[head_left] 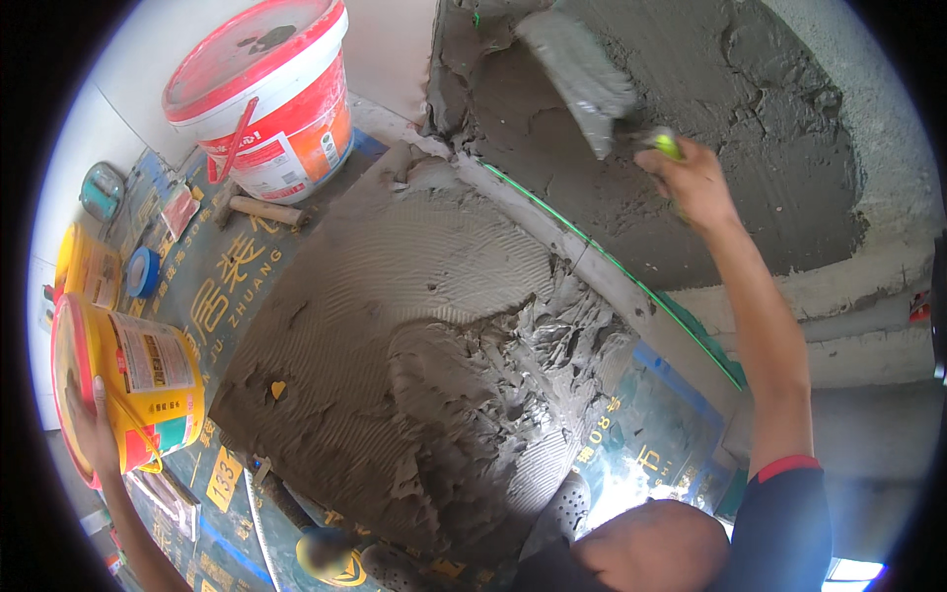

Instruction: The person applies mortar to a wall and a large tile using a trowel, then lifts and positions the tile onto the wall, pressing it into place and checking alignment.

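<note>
My right hand (693, 183) grips the yellow-green handle of a trowel (582, 84), whose broad metal blade is blurred by motion. The blade lies against a spread of wet grey mortar (681, 222) at the upper right. On the far left, my left hand (91, 429) rests on the top of a yellow bucket (163, 380), fingers extended. Between my arms, a wide sheet of grey mortar (345, 326) covers a flat piece on the floor, combed into ridges in places and heaped in thick lumps toward the near right.
A red and white bucket (276, 109) stands at the back left, with a wooden-looking handle (266, 210) close by. Blue tape (143, 272) and another yellow tub (89, 261) sit left. A bright green line (592, 242) follows the ledge. My knee (656, 548) is at the lower right.
</note>
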Action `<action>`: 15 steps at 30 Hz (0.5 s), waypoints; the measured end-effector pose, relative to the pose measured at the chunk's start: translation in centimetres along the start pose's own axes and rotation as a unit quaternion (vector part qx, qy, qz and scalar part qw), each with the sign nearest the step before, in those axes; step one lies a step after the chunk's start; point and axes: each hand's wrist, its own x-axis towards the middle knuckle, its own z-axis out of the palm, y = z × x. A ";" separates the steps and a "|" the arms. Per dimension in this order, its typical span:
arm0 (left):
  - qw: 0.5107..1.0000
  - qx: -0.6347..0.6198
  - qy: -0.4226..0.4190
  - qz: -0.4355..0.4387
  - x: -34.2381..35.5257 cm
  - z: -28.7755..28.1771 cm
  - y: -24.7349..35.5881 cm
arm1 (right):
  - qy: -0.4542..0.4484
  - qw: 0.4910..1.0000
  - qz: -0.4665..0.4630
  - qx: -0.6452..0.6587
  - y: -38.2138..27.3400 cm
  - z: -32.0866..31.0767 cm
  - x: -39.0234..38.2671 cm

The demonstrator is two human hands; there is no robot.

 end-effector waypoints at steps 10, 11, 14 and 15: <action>0.998 0.057 0.021 0.001 -0.4 -0.6 0.1 | -0.058 0.978 -0.039 -0.197 -2.8 0.8 -16.0; 0.998 0.048 0.026 0.011 0.3 -0.1 1.9 | -0.119 0.986 -0.044 -0.103 3.9 3.7 -18.7; 0.993 0.115 0.035 -0.007 -0.3 -1.0 1.2 | -0.372 0.859 -0.070 -0.345 2.4 6.9 -20.5; 0.986 0.162 0.030 -0.014 -0.5 -1.0 1.1 | -0.356 0.870 -0.108 -0.325 2.0 7.0 -21.8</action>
